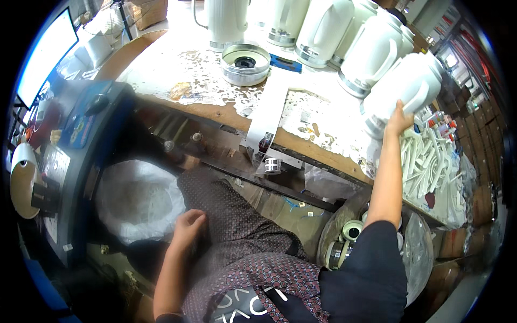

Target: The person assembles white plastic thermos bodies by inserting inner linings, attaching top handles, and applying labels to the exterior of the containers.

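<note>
Two hands, right hand [399, 119] gripping smooth white plastic kettle [401, 89], left hand [188, 225] loosely curled on patterned trousers [237, 226]

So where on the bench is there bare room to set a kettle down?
Bare bench top lies left of the round metal base, and some in front of it. The right end is crowded with white kettles, where the right hand grips one.

White plastic kettle body [401, 86] lies tilted at the worktable's right end.
</note>
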Available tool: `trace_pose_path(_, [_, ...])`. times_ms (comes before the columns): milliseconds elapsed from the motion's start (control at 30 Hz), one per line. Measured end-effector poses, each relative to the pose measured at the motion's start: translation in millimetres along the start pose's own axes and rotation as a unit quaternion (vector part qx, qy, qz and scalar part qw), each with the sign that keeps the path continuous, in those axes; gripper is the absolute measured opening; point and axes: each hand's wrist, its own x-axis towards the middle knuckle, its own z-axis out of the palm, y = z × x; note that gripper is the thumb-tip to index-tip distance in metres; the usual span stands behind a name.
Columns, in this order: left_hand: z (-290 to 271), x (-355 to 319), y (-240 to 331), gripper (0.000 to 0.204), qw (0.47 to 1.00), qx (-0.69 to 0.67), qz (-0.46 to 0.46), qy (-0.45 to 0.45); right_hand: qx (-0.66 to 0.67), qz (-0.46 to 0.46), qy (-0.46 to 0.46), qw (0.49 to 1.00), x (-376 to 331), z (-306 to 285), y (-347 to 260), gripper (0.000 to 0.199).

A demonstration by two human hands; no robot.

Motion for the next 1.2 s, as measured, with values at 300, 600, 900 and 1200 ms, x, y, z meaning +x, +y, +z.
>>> trace_pose_path(300, [15,-41,-77,0.014,0.993,0.019,-0.096,0.071,-0.041,-0.291,-0.513,0.807,-215,13,-64,0.054])
trace_pose_path(600, [1,-89,-35,0.018,0.979,-0.027,-0.088,0.183,-0.011,0.038,-0.704,0.709,-254,60,-55,0.011])
trace_pose_path(900, [-38,-175,-30,0.007,0.789,0.200,0.276,0.512,-0.116,-0.577,-0.432,0.683,-170,6,-13,0.021])
trace_pose_path(1200, [-156,-294,-268,0.061,0.760,0.279,-0.464,0.360,-0.247,-0.422,-0.493,0.720,-188,-57,-34,0.028])
